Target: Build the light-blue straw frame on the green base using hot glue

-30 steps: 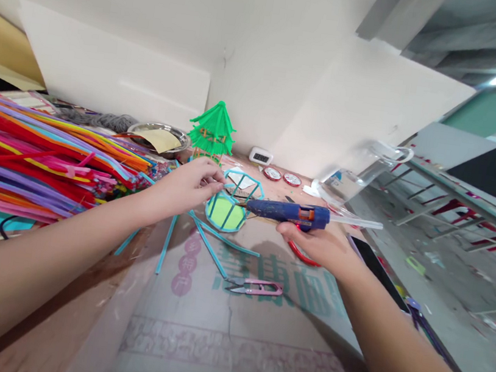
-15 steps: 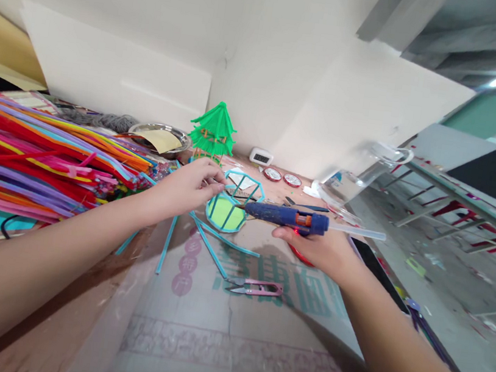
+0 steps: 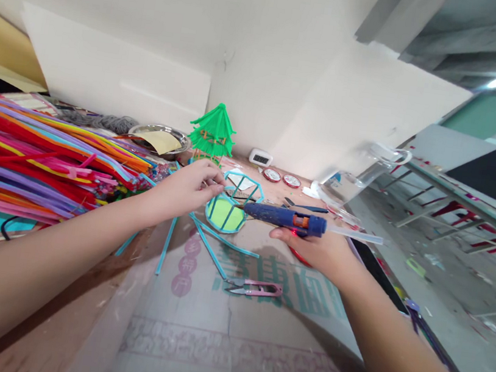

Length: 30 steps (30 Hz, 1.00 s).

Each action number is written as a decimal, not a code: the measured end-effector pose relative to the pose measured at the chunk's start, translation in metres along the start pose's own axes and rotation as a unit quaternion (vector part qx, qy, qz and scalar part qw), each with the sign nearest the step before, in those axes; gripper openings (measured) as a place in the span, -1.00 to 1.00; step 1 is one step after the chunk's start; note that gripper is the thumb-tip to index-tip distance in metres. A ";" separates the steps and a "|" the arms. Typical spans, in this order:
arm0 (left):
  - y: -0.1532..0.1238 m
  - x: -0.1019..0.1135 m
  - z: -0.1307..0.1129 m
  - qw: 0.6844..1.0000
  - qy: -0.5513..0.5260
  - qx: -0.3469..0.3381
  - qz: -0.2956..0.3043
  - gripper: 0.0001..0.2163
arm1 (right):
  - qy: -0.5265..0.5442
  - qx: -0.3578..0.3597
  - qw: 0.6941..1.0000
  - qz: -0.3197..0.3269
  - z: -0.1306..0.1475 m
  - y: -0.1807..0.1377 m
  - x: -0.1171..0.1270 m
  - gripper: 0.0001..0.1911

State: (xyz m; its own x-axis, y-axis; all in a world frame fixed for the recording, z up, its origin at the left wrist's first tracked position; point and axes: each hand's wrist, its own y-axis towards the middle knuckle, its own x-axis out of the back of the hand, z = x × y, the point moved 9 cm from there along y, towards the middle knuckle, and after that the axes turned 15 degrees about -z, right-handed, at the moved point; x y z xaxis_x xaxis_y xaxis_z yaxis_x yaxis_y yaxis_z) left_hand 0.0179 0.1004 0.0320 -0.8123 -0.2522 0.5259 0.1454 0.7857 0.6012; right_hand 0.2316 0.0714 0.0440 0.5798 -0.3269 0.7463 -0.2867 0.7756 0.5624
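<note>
My left hand (image 3: 187, 188) pinches the near rim of a small blue straw frame (image 3: 233, 201) with a light green paper base, which stands on the table. My right hand (image 3: 318, 250) grips a blue hot glue gun (image 3: 287, 218) with a clear glue stick sticking out of its back. The gun's nozzle points left and touches the frame's right side. Several loose blue straws (image 3: 203, 238) lie just in front of the frame.
A big pile of coloured pipe cleaners (image 3: 34, 162) fills the left. A green straw pagoda (image 3: 213, 130), a metal dish (image 3: 159, 136) and a small clock (image 3: 260, 157) stand behind. Pink thread snips (image 3: 255, 287) lie on the cardboard mat (image 3: 231, 337). The table edge runs along the right.
My right hand and the glue gun have shifted slightly left and down, bringing the nozzle closer against the frame. My left hand keeps its hold.
</note>
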 end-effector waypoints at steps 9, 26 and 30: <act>0.000 0.000 0.001 1.000 0.006 -0.008 -0.001 -0.75 | -0.006 0.014 1.000 -0.020 0.002 -0.001 0.004 -0.58; 0.000 -0.001 0.003 1.000 -0.001 -0.013 0.001 -0.75 | 0.005 0.039 0.999 0.034 0.020 0.000 0.006 -0.61; 0.000 -0.001 0.002 1.000 0.002 -0.016 0.000 -0.75 | 0.036 0.010 0.999 0.020 0.014 0.001 0.006 -0.66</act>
State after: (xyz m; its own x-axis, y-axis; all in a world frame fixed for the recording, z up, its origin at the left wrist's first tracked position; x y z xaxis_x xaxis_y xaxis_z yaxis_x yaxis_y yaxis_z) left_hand 0.0172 0.1020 0.0301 -0.8096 -0.2555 0.5284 0.1626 0.7675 0.6201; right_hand 0.2242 0.0627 0.0537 0.6211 -0.2558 0.7408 -0.3249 0.7761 0.5404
